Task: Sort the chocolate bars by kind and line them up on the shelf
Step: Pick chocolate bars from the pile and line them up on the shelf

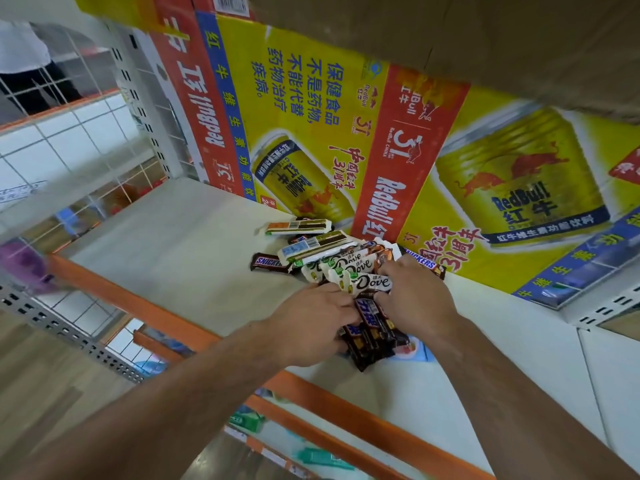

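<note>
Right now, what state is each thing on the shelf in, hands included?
Left hand: grips the Snickers stack.
Right hand: on the Dove bars, grip unclear.
Snickers stack: bunched between both hands, near the shelf front.
Dove bars: face up, fanned, overlapping.
Lone Snickers: face up, lying loose.
Barcode bars: face down, unsorted.

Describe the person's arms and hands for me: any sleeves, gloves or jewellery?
Both hands are bare: no gloves on the left hand or the right hand, and no rings show. The left forearm and right forearm are uncovered down to the frame edge, with no sleeve, watch or wristband in view.
</note>
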